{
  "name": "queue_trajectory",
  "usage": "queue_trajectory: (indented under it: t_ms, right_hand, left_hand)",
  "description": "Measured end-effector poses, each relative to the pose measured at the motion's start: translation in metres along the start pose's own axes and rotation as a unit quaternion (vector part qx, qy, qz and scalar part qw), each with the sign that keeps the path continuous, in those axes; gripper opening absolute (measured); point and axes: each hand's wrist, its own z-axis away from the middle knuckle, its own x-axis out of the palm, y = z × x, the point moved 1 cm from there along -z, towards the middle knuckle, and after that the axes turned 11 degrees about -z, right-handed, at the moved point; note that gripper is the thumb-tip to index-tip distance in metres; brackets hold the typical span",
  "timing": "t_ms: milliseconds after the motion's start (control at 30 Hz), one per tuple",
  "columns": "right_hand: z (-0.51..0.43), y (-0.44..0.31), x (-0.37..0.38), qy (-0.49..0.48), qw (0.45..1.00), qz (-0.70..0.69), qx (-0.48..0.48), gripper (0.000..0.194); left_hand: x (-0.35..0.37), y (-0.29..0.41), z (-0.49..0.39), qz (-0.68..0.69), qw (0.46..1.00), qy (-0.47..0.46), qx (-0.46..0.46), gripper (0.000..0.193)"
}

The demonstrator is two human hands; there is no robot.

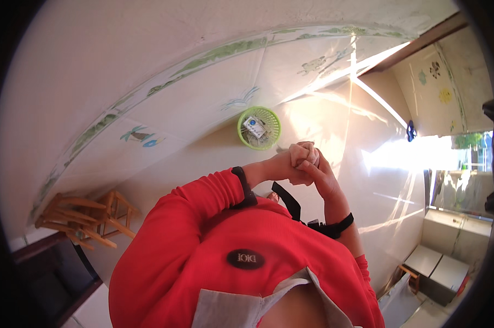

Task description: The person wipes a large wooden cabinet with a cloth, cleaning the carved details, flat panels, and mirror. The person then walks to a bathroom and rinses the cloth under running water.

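My left hand point(283, 169) and my right hand point(324, 174) are closed together in front of my chest. Between them is a small, pale pink crumpled wad point(302, 153), which may be cloth; its material is hard to tell. My right thumb presses against the wad, while the fingers of both hands overlap and partly hide one another. Just beyond my left hand, a light green plastic basket point(276, 127) stands on the floor by the wall. Inside it lie a white printed box point(254, 126) and loose, crumpled scraps.
Wooden stools point(107, 221) stand at the left wall, near a dark piece of furniture point(58, 279). Sunlight enters through an opening point(468, 153) at right. A blue object point(411, 131) lies near it. White-topped cabinets point(435, 264) are at lower right.
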Motion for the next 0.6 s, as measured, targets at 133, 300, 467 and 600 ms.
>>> queue_trajectory:
  t_ms: [133, 300, 467, 600]
  right_hand:
    - [0.006, -0.016, 0.016, -0.167, 0.984, -0.051, -0.034, 0.072]
    - [-0.006, 0.023, -0.001, -0.157, 0.976, -0.146, 0.036, 0.067]
    - [-0.008, 0.056, -0.058, -0.056, 0.997, 0.015, 0.05, 0.062]
    - [0.013, 0.089, -0.112, 0.093, 0.992, 0.054, 0.062, 0.059]
  left_hand:
    - [0.002, 0.017, 0.017, 0.025, 0.987, 0.154, 0.045, 0.021]
    - [-0.032, 0.005, 0.116, -0.058, 0.819, 0.571, 0.006, 0.031]
    - [-0.114, 0.032, 0.294, 0.102, 0.646, 0.756, 0.033, 0.05]
    - [-0.206, 0.053, 0.408, 0.117, 0.527, 0.838, 0.081, 0.037]
